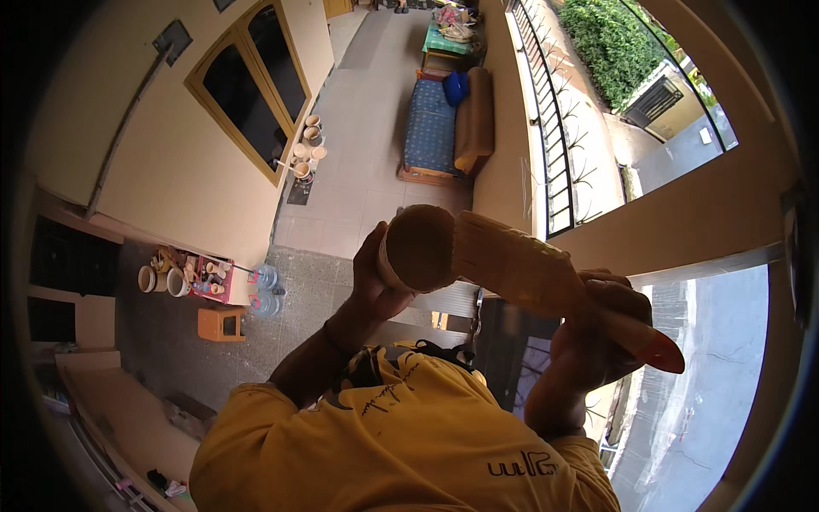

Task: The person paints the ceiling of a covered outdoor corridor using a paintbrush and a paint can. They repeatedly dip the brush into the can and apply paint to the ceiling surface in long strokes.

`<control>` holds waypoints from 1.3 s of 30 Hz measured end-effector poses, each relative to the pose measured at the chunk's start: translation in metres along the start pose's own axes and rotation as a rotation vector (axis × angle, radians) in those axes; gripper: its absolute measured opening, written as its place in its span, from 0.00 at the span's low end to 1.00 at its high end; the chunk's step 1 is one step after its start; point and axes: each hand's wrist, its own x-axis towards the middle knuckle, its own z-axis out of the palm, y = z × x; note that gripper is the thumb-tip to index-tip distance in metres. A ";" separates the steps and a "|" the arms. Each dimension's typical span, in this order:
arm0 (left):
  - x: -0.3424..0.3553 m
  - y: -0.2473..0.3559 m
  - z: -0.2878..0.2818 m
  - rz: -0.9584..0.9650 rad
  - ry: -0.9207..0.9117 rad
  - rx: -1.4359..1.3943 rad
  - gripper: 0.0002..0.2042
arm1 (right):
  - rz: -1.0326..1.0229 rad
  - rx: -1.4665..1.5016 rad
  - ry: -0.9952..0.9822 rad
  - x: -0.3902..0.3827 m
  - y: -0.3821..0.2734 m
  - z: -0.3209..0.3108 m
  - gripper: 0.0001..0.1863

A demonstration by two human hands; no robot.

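Observation:
My left hand (373,271) is wrapped around a round, pale-rimmed pot (381,261), whose dark opening faces up toward me. What lies inside the pot is too shaded to make out. A wide, flat paintbrush (516,262) is gripped by its handle in my right hand (601,328). The brush is pale cream, and its handle ends in orange-red beyond my fist. Its ragged broad end reaches the right side of the pot's mouth; whether the two touch, I cannot tell.
Left of me stand an orange stool (222,324), clear water jugs (266,290) and a red shelf (217,277) with pots. Several tubs (303,152) line the wall under the window. A blue-covered sofa (431,124) sits ahead. A black railing (554,128) edges the right-hand opening.

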 end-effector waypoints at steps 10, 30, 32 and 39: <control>-0.003 0.018 -0.021 0.119 0.019 0.018 0.27 | -0.074 -0.252 -0.366 0.016 0.019 0.066 0.17; -0.007 0.023 -0.020 0.177 0.060 0.077 0.27 | -0.055 -0.280 -0.466 0.000 0.054 0.091 0.11; -0.007 0.022 -0.020 0.181 0.064 0.082 0.27 | -0.042 -0.277 -0.475 -0.001 0.054 0.090 0.11; -0.007 0.021 -0.019 0.174 0.067 0.082 0.27 | -0.052 -0.269 -0.469 0.000 0.052 0.087 0.12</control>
